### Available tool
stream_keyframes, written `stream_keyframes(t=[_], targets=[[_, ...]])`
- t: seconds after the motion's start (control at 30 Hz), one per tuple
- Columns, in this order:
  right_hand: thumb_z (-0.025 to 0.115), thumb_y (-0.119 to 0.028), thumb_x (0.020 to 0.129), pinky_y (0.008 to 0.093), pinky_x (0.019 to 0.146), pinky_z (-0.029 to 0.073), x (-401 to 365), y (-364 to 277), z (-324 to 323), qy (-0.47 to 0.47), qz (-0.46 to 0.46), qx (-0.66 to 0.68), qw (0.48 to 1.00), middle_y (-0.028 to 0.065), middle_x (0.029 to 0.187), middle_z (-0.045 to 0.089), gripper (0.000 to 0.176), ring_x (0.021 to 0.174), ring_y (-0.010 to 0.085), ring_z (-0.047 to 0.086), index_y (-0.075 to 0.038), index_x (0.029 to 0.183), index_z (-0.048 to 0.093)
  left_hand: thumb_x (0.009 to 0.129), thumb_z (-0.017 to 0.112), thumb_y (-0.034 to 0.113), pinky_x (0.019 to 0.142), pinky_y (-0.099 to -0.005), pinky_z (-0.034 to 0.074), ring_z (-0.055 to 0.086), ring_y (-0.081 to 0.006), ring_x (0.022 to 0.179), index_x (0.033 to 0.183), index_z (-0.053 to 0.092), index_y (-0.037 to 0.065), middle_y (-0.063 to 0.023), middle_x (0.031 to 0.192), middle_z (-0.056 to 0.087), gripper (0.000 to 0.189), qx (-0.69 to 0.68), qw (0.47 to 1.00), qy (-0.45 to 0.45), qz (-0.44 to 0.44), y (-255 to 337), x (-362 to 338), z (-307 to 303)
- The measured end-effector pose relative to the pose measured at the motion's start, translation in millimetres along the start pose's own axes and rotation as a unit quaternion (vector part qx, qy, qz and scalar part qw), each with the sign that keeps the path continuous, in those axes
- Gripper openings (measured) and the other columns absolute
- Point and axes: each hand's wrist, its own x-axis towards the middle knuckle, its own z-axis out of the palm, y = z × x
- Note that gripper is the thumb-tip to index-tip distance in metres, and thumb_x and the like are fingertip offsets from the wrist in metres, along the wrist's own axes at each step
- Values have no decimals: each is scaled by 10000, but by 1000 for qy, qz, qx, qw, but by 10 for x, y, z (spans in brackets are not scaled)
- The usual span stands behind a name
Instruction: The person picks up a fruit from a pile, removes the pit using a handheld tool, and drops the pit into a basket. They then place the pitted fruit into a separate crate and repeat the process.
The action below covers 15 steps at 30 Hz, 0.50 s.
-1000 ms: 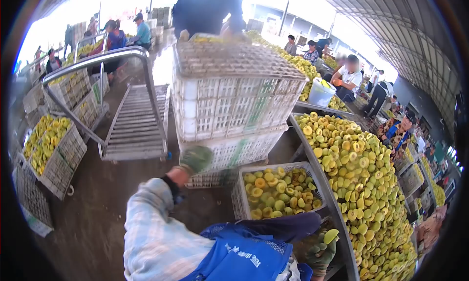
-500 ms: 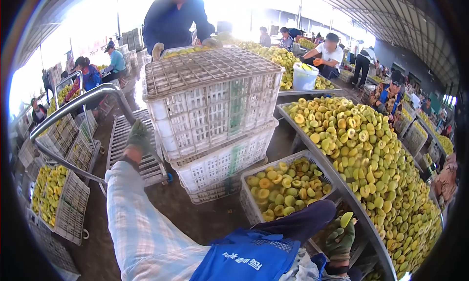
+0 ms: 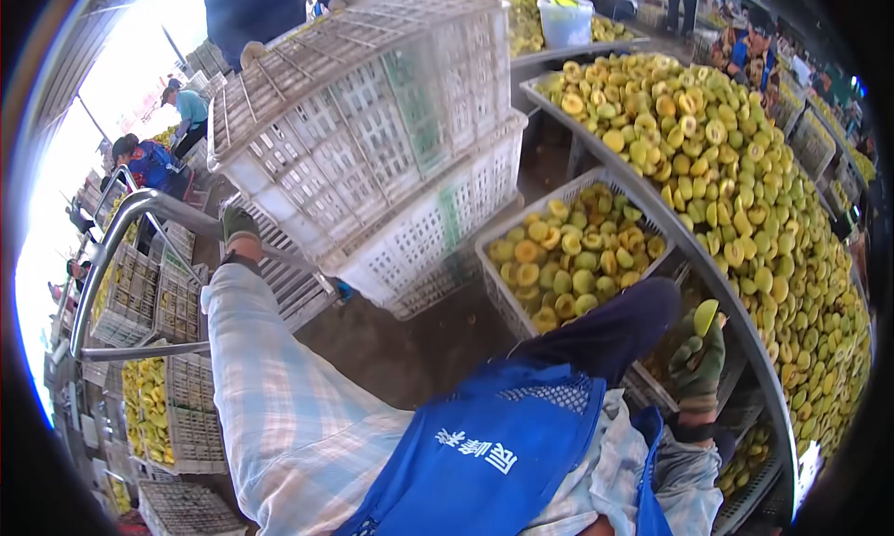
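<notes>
My left hand (image 3: 239,230), in a dark glove, is at the metal rail of the slatted cart (image 3: 289,289), left of the stacked white crates (image 3: 363,135); its fingers are largely hidden. Close to the edge of the fruit table (image 3: 684,238), my right hand (image 3: 698,359), gloved in green, holds a yellow-green fruit piece (image 3: 706,317). A crate of halved fruit (image 3: 577,257) sits on the floor between the stack and the table, beside my knee.
Behind the stack stands a person in dark blue (image 3: 256,14). A bent metal handle (image 3: 140,205) arches at the left, with fruit crates (image 3: 191,415) below it. A white bucket (image 3: 566,24) stands on the far table. Other people are in the background.
The view has tilted down and turned. The upper crate stack now leans to the left in view, and the person behind it is partly cut off. The fruit piece is still in my right hand.
</notes>
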Motion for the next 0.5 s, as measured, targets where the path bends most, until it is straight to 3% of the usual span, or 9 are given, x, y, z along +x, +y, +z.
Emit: stream_keyframes(t=[0.33, 0.5], targets=[[558, -354, 958, 198, 458, 557, 185, -133, -325, -26, 12, 12, 1000, 100, 935, 707, 364, 611, 97, 670, -30, 1115, 608, 805, 651, 360, 977, -407, 411, 581, -225, 1164, 1118, 706, 160, -84, 1191, 659, 375, 17, 998, -21, 64, -417, -1829, 187], [558, -360, 958, 188, 437, 526, 242, -254, -528, -18, 12, 18, 1000, 80, 943, 701, 337, 567, 72, 627, -59, 1101, 614, 721, 723, 419, 936, -409, 470, 630, -266, 1092, 1068, 726, 111, -118, 1129, 682, 464, 46, 965, -161, 200, -398, -2348, 345]])
